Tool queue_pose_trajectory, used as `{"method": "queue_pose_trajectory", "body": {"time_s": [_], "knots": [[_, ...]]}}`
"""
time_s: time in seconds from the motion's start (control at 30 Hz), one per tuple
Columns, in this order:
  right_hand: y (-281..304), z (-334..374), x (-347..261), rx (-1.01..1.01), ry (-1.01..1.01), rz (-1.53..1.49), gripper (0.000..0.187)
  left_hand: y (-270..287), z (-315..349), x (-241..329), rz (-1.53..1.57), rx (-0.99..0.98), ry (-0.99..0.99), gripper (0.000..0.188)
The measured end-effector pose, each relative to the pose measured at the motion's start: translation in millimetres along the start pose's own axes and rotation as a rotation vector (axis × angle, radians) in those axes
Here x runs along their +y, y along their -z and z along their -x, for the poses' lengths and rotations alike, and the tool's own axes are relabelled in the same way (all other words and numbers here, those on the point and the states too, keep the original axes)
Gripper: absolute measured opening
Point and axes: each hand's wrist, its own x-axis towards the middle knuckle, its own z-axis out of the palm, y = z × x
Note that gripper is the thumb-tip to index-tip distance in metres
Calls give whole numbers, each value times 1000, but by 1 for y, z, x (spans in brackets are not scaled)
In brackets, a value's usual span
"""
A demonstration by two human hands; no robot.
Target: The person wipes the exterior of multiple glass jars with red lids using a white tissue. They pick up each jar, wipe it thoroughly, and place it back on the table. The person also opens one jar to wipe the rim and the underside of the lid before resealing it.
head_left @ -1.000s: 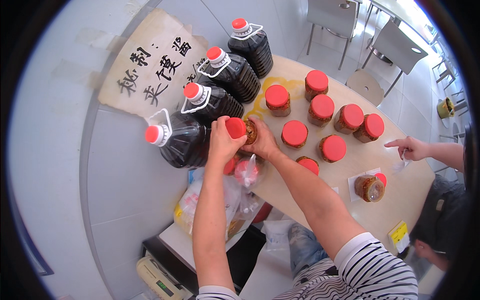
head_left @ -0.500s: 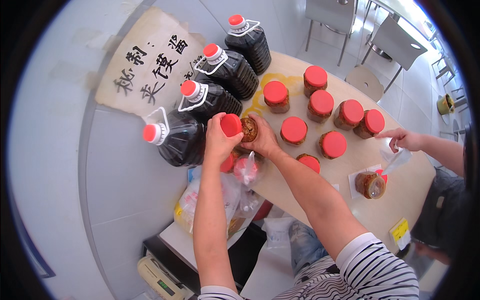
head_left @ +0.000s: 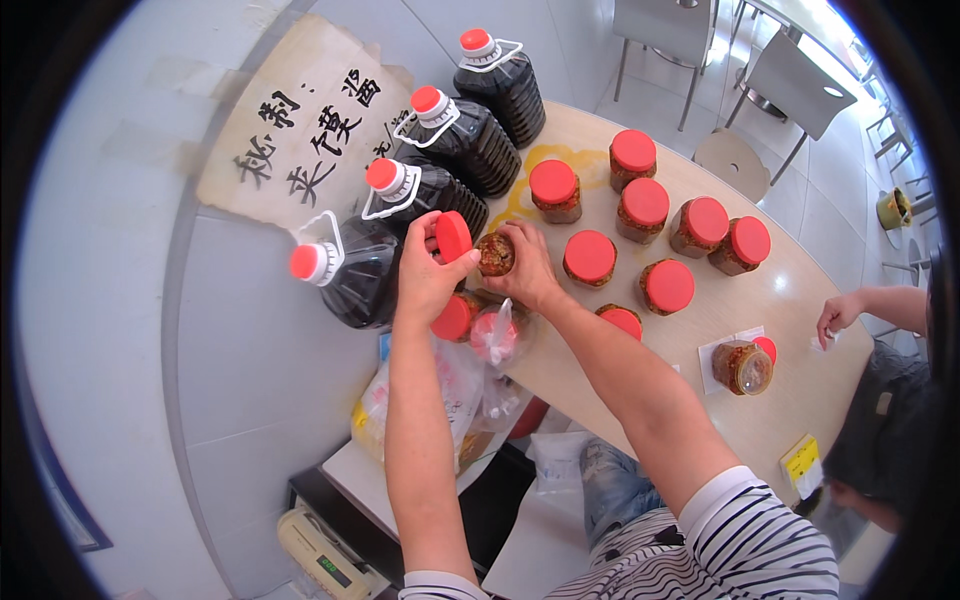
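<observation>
Between thumb and fingers, my left hand [head_left: 424, 275] grips a red jar lid [head_left: 454, 236], tilted on its edge just left of an uncapped glass jar [head_left: 495, 254]. My right hand [head_left: 530, 266] is wrapped round that jar, and chunky reddish-brown sauce shows in its mouth. Below my hands stand a red-capped jar [head_left: 453, 318] and another red-lidded jar in a clear plastic bag [head_left: 496, 335]. To the right, several filled jars with red lids [head_left: 590, 258] are spread over the table [head_left: 640, 375].
Large jugs of dark liquid [head_left: 475, 150] line the wall at the left. A jar with a clear top [head_left: 745, 368] sits on white paper at the right, near a co-worker's hand [head_left: 838, 316]. Below are plastic bags [head_left: 440, 395] and a scale [head_left: 325, 560].
My left hand has drawn the red lid slightly left and up, away from the jar's mouth. The co-worker's hand has pulled back to the right from the jars, and the white film has left its earlier spot.
</observation>
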Motion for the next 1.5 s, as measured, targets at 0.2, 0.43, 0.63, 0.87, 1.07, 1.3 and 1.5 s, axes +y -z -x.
{"method": "queue_pose_trajectory", "body": {"time_s": [0.2,0.43,0.63,0.87,1.07,1.3,1.5], "knots": [[5,0,-2,37,63,-23,72,7,3,-9,320,-65,25,69],[20,0,-30,48,140,-54,72,20,10,-9,517,-192,11,73],[43,4,-59,40,163,-78,71,29,18,15,656,-244,-75,76],[75,4,-91,59,229,-62,71,27,28,49,688,-259,-125,77],[107,5,-115,54,270,-31,66,21,39,80,707,-234,-177,74],[142,2,-146,19,229,-58,71,19,47,111,754,-181,-284,61],[157,3,-156,1,237,-84,74,16,60,119,802,-134,-332,56]]}}
